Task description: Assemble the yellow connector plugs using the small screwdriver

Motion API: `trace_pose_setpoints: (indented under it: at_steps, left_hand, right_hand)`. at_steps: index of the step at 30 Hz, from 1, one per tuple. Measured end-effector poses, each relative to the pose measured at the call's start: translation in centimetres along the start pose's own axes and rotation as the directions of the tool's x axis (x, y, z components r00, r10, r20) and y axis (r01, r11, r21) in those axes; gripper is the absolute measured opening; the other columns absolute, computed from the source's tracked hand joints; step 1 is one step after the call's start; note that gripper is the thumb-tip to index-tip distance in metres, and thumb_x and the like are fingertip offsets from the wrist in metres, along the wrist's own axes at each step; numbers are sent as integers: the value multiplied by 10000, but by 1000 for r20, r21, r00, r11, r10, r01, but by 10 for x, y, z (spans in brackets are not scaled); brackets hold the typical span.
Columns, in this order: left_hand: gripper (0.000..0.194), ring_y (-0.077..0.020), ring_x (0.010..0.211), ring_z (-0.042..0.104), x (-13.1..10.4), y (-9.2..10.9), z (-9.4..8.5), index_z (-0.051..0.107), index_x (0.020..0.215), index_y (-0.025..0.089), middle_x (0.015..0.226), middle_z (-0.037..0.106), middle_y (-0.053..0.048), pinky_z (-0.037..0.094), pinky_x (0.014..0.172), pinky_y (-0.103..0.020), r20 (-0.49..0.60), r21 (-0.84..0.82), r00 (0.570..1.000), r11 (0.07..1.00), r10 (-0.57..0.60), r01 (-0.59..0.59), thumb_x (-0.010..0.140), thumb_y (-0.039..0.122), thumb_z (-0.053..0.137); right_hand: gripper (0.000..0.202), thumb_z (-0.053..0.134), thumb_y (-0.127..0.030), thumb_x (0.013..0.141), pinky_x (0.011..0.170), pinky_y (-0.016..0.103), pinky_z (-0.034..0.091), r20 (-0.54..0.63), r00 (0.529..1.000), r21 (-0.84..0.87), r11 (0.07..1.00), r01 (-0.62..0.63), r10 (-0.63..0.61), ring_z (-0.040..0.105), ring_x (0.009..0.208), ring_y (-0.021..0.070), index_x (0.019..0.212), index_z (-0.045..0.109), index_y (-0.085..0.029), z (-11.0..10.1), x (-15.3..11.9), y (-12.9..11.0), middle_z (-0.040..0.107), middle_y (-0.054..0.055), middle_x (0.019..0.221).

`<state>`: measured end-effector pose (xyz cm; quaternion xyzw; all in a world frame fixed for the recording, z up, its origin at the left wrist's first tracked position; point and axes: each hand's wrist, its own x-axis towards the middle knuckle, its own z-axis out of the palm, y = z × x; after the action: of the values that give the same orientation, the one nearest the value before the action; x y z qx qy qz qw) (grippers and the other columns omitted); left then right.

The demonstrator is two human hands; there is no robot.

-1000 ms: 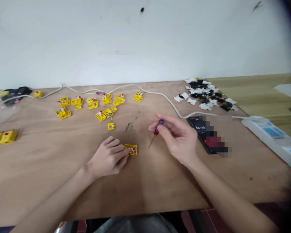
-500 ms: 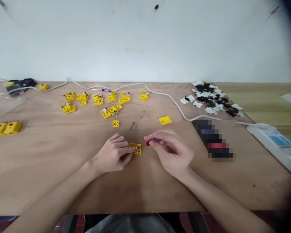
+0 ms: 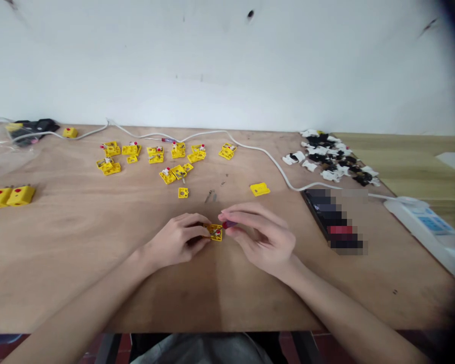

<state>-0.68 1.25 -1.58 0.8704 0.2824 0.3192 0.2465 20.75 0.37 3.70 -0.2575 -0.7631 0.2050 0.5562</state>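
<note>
My left hand (image 3: 180, 240) pinches the left end of an open yellow housing (image 3: 216, 233) with a red part and small metal pieces inside, on the wooden table (image 3: 155, 298). My right hand (image 3: 263, 235) is closed around a small screwdriver (image 3: 229, 224) with a red and purple handle, held at the right edge of the housing. The screwdriver's tip is too small to make out. Beyond my hands lie a small yellow piece (image 3: 183, 192), some metal bits (image 3: 211, 196) and a flat yellow cover (image 3: 260, 189).
Several open yellow housings (image 3: 178, 150) lie at the back, near another screwdriver (image 3: 169, 140) and a white cable (image 3: 265, 151). Closed yellow plugs (image 3: 20, 195) stand at left. On the right are black and white parts (image 3: 328, 154), a phone (image 3: 329, 215) and a white device (image 3: 432, 222).
My right hand has moved slightly left, bringing the screwdriver handle closer to the yellow housing. The left fingers have shifted a little on the housing. The view has moved slightly.
</note>
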Motion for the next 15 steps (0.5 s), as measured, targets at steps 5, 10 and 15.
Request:
trace_pose_setpoints:
  at_steps: [5, 10, 15]
  left_hand:
    - [158, -185, 993, 682, -2, -3, 0, 727, 972, 187, 1082, 700, -82, 575, 891, -335, 23, 57, 998, 997, 54, -55, 952, 172, 570]
    - [190, -175, 956, 684, 1, -1, -3, 727, 942, 175, 1050, 696, -84, 578, 875, -327, 65, 84, 995, 993, 80, -85, 969, 166, 539]
    - [214, -181, 955, 678, 2, 1, -5, 725, 947, 171, 1032, 696, -86, 578, 864, -331, 88, 106, 991, 988, 102, -111, 979, 164, 514]
  right_hand:
    - [399, 585, -13, 891, 813, 378, 627, 113, 990, 9, 996, -87, 86, 722, 966, 211, 1212, 682, -229, -5, 0, 2, 747, 80, 1088]
    - [392, 661, -39, 856, 779, 375, 622, 103, 988, -6, 994, -112, 112, 716, 930, 217, 1197, 687, -231, -9, -7, 6, 739, 75, 1058]
    - [382, 669, -21, 851, 768, 355, 615, 85, 990, -27, 993, -111, 113, 719, 892, 202, 1154, 707, -250, -11, -6, 5, 753, 48, 1002]
